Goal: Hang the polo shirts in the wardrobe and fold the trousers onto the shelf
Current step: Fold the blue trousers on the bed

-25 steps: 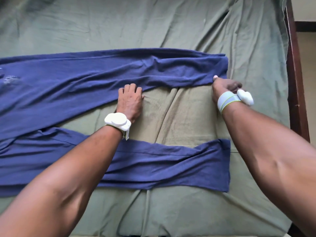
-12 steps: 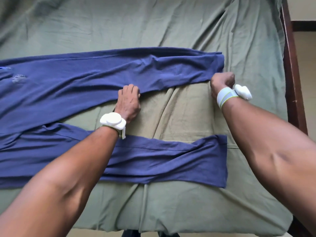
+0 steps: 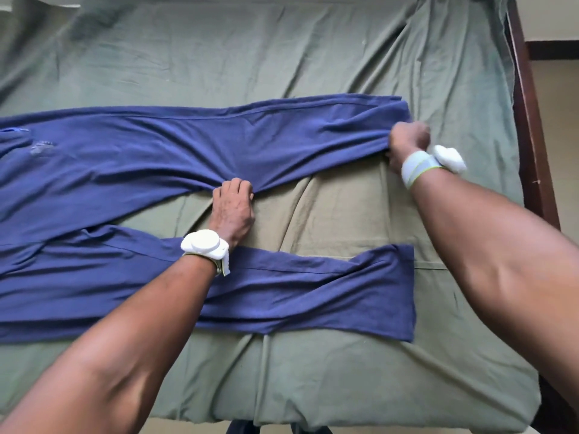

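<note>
Blue trousers (image 3: 131,158) lie spread across the bed, waist off to the left, both legs running to the right and splayed apart. My left hand (image 3: 233,205) pinches the lower edge of the far leg about halfway along, and the cloth bunches at the fingers. My right hand (image 3: 407,142) is closed on the hem corner of that same far leg. The near leg (image 3: 329,296) lies flat under my left forearm, and neither hand holds it. No polo shirt is in view.
A creased green sheet (image 3: 282,57) covers the bed. A dark wooden bed frame (image 3: 526,98) runs along the right side, with pale floor beyond it. The bed's near edge is at the bottom of the view.
My left hand went from lying flat on the sheet to gripping the far leg's edge. My right hand closed tighter on the hem. The far leg now shows pulled folds.
</note>
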A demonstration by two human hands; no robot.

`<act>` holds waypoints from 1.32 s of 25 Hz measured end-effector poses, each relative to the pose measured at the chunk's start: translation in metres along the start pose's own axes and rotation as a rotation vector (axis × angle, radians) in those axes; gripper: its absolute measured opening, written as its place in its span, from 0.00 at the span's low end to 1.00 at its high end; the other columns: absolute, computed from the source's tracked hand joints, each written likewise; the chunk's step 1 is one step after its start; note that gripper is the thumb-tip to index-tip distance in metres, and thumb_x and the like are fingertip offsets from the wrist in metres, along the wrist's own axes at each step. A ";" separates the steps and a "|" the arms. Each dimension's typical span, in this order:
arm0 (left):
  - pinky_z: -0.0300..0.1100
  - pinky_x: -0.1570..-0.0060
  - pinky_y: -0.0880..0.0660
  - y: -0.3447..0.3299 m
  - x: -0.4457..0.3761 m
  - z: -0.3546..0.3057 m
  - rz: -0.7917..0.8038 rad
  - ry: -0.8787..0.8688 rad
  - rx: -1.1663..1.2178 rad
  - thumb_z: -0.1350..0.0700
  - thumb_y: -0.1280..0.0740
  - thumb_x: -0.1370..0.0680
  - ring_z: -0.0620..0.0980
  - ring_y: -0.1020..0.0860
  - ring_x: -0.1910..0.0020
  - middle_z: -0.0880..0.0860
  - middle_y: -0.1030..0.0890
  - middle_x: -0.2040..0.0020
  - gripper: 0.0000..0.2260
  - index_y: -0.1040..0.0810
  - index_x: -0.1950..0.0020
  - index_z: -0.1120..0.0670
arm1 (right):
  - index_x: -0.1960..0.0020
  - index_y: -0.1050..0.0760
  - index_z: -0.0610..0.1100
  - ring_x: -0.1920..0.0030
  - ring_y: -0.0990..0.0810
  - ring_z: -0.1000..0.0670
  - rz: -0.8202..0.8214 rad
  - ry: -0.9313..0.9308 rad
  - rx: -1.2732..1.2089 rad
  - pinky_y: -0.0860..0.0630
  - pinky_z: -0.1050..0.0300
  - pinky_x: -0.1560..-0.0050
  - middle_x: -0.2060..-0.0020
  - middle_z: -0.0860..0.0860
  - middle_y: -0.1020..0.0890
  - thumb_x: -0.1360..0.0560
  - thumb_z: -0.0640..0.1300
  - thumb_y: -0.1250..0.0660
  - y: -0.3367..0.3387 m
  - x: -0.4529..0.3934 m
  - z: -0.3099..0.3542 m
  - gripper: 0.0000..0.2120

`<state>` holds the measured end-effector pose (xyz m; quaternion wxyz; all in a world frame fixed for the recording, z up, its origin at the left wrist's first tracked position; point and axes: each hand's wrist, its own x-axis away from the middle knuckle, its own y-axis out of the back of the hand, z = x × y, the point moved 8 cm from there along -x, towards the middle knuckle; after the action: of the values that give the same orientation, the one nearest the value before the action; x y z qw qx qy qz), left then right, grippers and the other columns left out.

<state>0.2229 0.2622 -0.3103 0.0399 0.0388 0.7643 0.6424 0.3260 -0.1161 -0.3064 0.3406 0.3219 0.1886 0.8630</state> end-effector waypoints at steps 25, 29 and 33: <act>0.48 0.36 0.32 0.000 0.122 -0.081 0.289 -0.093 0.451 0.58 0.42 0.19 0.58 0.27 0.35 0.58 0.22 0.37 0.14 0.27 0.34 0.57 | 0.41 0.34 0.34 0.46 0.23 0.31 -0.301 -0.074 0.277 0.30 0.44 0.51 0.45 0.30 0.22 0.17 0.45 0.45 0.160 0.149 -0.213 0.14; 0.45 0.24 0.46 0.025 0.166 -0.052 0.198 -0.054 0.457 0.56 0.38 0.20 0.53 0.41 0.23 0.58 0.38 0.23 0.25 0.36 0.25 0.61 | 0.39 0.33 0.37 0.42 0.29 0.32 -0.347 0.230 0.498 0.35 0.42 0.44 0.40 0.34 0.29 0.20 0.45 0.41 0.154 0.179 -0.200 0.14; 0.51 0.29 0.41 0.017 0.216 0.052 0.291 0.126 0.224 0.49 0.43 0.20 0.58 0.35 0.26 0.59 0.34 0.25 0.24 0.30 0.28 0.60 | 0.33 0.29 0.43 0.39 0.29 0.35 0.192 0.961 0.974 0.32 0.41 0.40 0.36 0.36 0.28 0.23 0.55 0.42 0.065 0.262 -0.219 0.24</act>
<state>0.0146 0.3400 -0.3052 -0.1058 0.1126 0.8183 0.5537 -0.0015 0.0012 -0.3171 -0.0420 0.0351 0.6555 0.7532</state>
